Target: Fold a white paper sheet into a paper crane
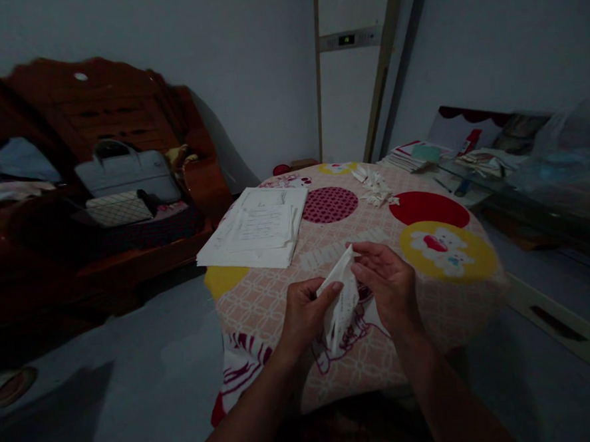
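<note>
A folded sheet of paper with writing on it is held up over the near part of the table. My left hand grips its left side, thumb lying across the front face. At its upper right corner, the fingers and thumb of my right hand pinch the edge. A stack of written paper sheets lies to the left on the round table. Just beyond my hands is a row of small paper strips. Farther back sits a heap of folded paper pieces.
A patterned tablecloth covers the table. Behind to the left, a wooden armchair holds a grey handbag. A tall air conditioner stands in the back corner. At right, a glass side table bears books, papers and plastic bags.
</note>
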The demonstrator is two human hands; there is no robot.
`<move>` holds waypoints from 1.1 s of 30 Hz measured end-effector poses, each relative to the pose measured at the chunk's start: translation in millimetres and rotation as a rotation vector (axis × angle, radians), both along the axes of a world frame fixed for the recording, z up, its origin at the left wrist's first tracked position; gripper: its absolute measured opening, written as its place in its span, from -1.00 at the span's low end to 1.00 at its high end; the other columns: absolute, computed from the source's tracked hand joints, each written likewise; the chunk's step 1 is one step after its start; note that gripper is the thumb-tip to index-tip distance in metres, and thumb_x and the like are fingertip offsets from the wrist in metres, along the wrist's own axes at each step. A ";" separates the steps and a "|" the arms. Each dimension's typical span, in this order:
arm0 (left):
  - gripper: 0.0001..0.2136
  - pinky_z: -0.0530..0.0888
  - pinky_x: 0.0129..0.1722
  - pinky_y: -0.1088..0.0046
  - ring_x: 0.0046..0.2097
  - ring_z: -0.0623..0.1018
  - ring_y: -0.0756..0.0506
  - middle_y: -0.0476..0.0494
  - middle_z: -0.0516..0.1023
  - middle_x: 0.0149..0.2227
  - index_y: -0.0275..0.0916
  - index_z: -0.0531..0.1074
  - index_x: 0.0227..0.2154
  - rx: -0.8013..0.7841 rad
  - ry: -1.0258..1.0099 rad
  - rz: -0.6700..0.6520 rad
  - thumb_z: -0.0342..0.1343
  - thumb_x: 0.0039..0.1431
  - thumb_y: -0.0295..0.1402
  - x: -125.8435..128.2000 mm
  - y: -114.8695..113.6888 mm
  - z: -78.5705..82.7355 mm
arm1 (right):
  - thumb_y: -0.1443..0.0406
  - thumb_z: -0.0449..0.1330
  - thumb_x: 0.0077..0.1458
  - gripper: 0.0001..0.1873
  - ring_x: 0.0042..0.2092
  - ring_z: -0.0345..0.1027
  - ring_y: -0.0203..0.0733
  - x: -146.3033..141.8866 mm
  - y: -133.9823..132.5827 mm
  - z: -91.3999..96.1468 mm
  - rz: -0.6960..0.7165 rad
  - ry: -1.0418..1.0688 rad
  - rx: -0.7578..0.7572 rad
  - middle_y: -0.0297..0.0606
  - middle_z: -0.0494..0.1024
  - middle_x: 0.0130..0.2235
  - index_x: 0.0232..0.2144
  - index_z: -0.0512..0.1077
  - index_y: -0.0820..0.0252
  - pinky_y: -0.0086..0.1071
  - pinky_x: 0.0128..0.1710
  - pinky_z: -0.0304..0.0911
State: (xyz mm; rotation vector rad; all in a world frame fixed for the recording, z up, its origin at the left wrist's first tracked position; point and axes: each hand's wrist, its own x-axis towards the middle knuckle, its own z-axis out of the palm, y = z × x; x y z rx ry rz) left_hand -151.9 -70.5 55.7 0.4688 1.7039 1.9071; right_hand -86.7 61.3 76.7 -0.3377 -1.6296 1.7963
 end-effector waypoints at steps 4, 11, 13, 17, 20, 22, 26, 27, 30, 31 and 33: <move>-0.67 0.18 -0.62 0.59 -0.59 0.31 0.06 -0.03 0.40 -0.62 -0.35 0.53 -0.56 -0.072 0.135 0.043 0.28 -0.02 -0.11 5.8 -2.5 8.2 | 0.20 0.28 0.02 -0.77 -0.31 0.46 -0.17 4.8 -1.4 3.2 -0.065 -0.083 0.155 -0.23 0.59 -0.32 -0.25 0.53 0.16 -0.34 -0.32 0.36; -0.68 0.11 -0.60 0.58 -0.59 0.23 0.08 0.03 0.27 -0.67 -0.32 0.50 -0.63 -0.174 0.425 0.049 0.20 0.09 -0.20 11.3 -7.0 14.4 | 0.24 0.21 0.10 -0.88 -0.20 0.47 -0.14 8.3 -5.1 7.1 -0.106 -0.065 0.300 -0.19 0.58 -0.19 -0.37 0.52 0.15 -0.31 -0.23 0.38; -0.69 0.11 -0.60 0.58 -0.58 0.23 0.08 0.04 0.27 -0.66 -0.32 0.49 -0.63 -0.180 0.472 0.033 0.19 0.11 -0.20 11.9 -8.5 14.1 | 0.24 0.20 0.12 -0.87 -0.20 0.47 -0.14 10.3 -6.0 10.3 -0.110 -0.067 0.311 -0.18 0.58 -0.18 -0.39 0.51 0.15 -0.31 -0.24 0.38; -0.67 0.11 -0.59 0.58 -0.57 0.23 0.07 0.02 0.28 -0.65 -0.32 0.49 -0.62 -0.134 0.432 -0.034 0.18 0.12 -0.19 11.7 -11.0 11.9 | 0.26 0.18 0.13 -0.85 -0.18 0.46 -0.14 15.9 -5.1 17.9 -0.100 -0.063 0.337 -0.18 0.59 -0.16 -0.39 0.54 0.16 -0.32 -0.23 0.36; -0.68 0.09 -0.59 0.57 -0.57 0.20 0.08 0.02 0.25 -0.65 -0.33 0.50 -0.61 -0.112 0.391 -0.068 0.20 0.11 -0.17 10.7 -12.4 10.1 | 0.28 0.22 0.10 -0.88 -0.23 0.47 -0.16 18.9 -2.6 20.9 -0.060 -0.076 0.278 -0.21 0.61 -0.24 -0.37 0.56 0.16 -0.35 -0.28 0.35; -0.67 0.08 -0.59 0.57 -0.57 0.20 0.08 0.03 0.23 -0.65 -0.34 0.51 -0.60 -0.110 0.373 -0.080 0.20 0.10 -0.16 10.4 -12.9 9.6 | 0.27 0.25 0.06 -0.89 -0.32 0.46 -0.19 19.2 -1.4 20.5 -0.044 -0.103 0.185 -0.25 0.61 -0.34 -0.36 0.57 0.16 -0.38 -0.37 0.33; -0.64 0.07 -0.60 0.57 -0.57 0.17 0.09 0.03 0.18 -0.66 -0.36 0.46 -0.64 -0.075 0.316 -0.094 0.21 0.09 -0.15 11.6 -12.7 9.7 | 0.27 0.33 -0.03 -0.89 -0.49 0.38 -0.27 17.4 -2.3 18.2 -0.078 -0.104 0.011 -0.32 0.56 -0.49 -0.42 0.53 0.19 -0.44 -0.52 0.26; -0.63 0.06 -0.60 0.58 -0.57 0.17 0.09 0.03 0.18 -0.66 -0.36 0.46 -0.64 -0.066 0.297 -0.099 0.22 0.08 -0.15 12.2 -12.5 9.6 | 0.28 0.34 -0.05 -0.89 -0.51 0.37 -0.30 17.1 -2.9 18.3 -0.089 -0.088 -0.010 -0.34 0.55 -0.51 -0.43 0.52 0.20 -0.45 -0.53 0.25; -0.63 0.07 -0.60 0.58 -0.57 0.18 0.09 0.03 0.20 -0.65 -0.37 0.46 -0.63 -0.061 0.246 -0.107 0.23 0.06 -0.13 14.2 -11.3 7.8 | 0.31 0.35 -0.07 -0.89 -0.54 0.34 -0.34 17.9 -4.9 21.0 -0.132 -0.057 0.015 -0.39 0.54 -0.53 -0.44 0.49 0.19 -0.50 -0.55 0.22; -0.62 0.07 -0.60 0.58 -0.57 0.19 0.09 0.02 0.21 -0.65 -0.37 0.46 -0.62 -0.061 0.227 -0.107 0.23 0.06 -0.12 14.8 -10.8 7.2 | 0.32 0.34 -0.07 -0.90 -0.54 0.35 -0.35 18.5 -5.4 22.4 -0.153 -0.058 0.046 -0.39 0.53 -0.54 -0.45 0.48 0.19 -0.50 -0.56 0.21; -0.61 0.09 -0.60 0.57 -0.57 0.21 0.09 0.01 0.25 -0.64 -0.38 0.47 -0.61 -0.057 0.177 -0.118 0.23 0.04 -0.09 15.6 -9.5 6.8 | 0.33 0.33 -0.06 -0.91 -0.54 0.37 -0.34 19.7 -6.1 24.7 -0.202 -0.072 0.120 -0.39 0.54 -0.54 -0.45 0.48 0.19 -0.50 -0.56 0.23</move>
